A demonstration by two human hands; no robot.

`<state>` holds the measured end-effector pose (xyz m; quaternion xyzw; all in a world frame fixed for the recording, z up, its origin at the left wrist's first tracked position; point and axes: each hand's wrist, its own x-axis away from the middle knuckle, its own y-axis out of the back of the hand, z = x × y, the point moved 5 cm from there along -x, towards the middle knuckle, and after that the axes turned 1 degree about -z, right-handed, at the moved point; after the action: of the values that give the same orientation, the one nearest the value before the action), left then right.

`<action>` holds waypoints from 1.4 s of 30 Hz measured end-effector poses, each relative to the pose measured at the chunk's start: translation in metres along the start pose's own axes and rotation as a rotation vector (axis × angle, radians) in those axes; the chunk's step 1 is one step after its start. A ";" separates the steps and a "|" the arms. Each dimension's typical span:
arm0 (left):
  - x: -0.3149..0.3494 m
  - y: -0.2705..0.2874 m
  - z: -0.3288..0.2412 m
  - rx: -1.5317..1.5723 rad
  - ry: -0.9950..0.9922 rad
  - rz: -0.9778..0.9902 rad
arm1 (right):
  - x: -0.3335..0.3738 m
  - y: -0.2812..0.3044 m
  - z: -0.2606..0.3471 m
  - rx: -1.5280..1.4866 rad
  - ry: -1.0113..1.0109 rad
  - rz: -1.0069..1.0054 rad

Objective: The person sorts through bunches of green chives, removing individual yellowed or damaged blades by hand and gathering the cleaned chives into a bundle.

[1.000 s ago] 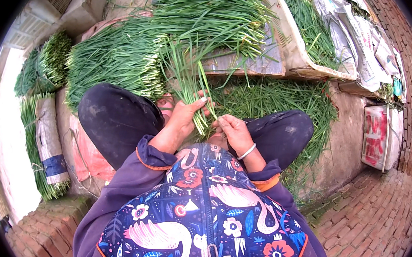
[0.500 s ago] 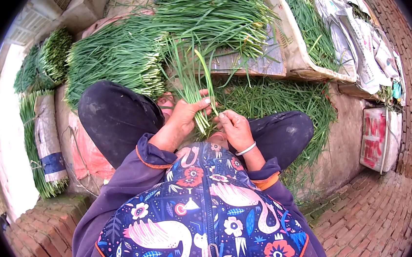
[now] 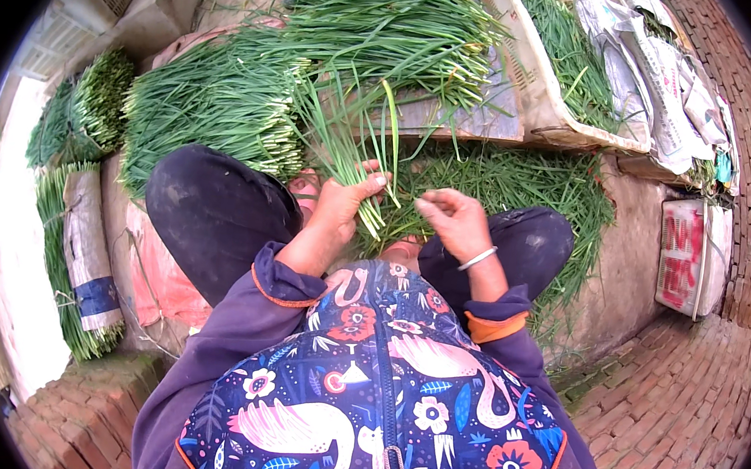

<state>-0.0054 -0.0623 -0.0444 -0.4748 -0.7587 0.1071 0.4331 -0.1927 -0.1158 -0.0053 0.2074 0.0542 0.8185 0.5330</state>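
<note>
My left hand [image 3: 344, 203] is closed around a small bunch of garlic chives [image 3: 338, 146], pale stem ends pointing down toward me and green leaves fanning away. One yellowish-green chive leaf [image 3: 392, 133] stands apart at the bunch's right side. To the right, my right hand [image 3: 459, 228], with a white bracelet on the wrist, is off the bunch. Its thumb and fingertips are pressed together; anything between them is too small to make out. Beneath both hands, loose green leaves [image 3: 513, 188] cover the ground between my legs and beyond the right knee.
Ahead, a large pile of chives [image 3: 393, 35] lies on a board [image 3: 502, 112]; another pile [image 3: 213, 104] sits to its left. A pale crate [image 3: 547, 115] with chives stands at the back right. Wrapped bundles [image 3: 89, 245] lie left. A brick wall [image 3: 743, 115] borders the right.
My right hand has let go of the yellowish chive leaf and moved right, away from the bunch. The left hand still holds the chives in nearly the same place.
</note>
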 end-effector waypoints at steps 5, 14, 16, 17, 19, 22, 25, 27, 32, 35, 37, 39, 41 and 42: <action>0.003 -0.002 -0.001 -0.051 -0.028 0.097 | -0.003 -0.048 0.015 -0.144 0.077 0.004; 0.018 -0.020 -0.016 -0.019 -0.109 0.160 | -0.002 -0.052 0.011 -0.442 0.063 -0.045; 0.021 -0.019 -0.026 0.005 -0.198 0.056 | -0.007 -0.046 -0.002 -0.219 0.007 0.027; 0.017 -0.014 -0.033 0.079 -0.253 0.022 | -0.011 -0.042 -0.010 -0.119 -0.042 0.124; 0.011 -0.001 -0.045 0.190 -0.293 -0.024 | -0.021 -0.020 -0.018 0.537 -0.023 0.359; 0.010 0.007 -0.049 0.317 -0.254 -0.044 | -0.063 0.024 0.021 1.059 0.173 0.239; 0.011 0.004 -0.038 0.366 -0.104 -0.025 | -0.139 0.075 0.071 0.596 0.372 -0.311; 0.007 0.002 -0.034 0.376 -0.066 0.044 | -0.186 0.098 0.095 0.743 0.483 -0.447; 0.009 -0.004 -0.034 0.380 0.024 0.104 | -0.248 0.097 0.099 1.011 0.273 -0.416; 0.003 0.002 -0.026 0.395 0.063 0.092 | -0.247 0.086 0.104 1.117 0.249 -0.386; 0.000 0.008 -0.022 0.380 0.064 0.028 | -0.227 0.074 0.121 1.208 0.385 -0.394; -0.001 0.010 -0.017 0.384 0.077 0.005 | -0.207 0.075 0.131 1.208 0.433 -0.454; -0.001 0.010 -0.016 0.366 0.079 -0.015 | -0.189 0.078 0.141 1.216 0.416 -0.465; 0.000 0.011 -0.015 0.359 0.079 -0.029 | -0.181 0.079 0.146 1.221 0.378 -0.442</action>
<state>0.0127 -0.0606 -0.0415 -0.3828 -0.7167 0.2158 0.5415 -0.1390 -0.3310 0.1007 0.3088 0.6403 0.5351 0.4564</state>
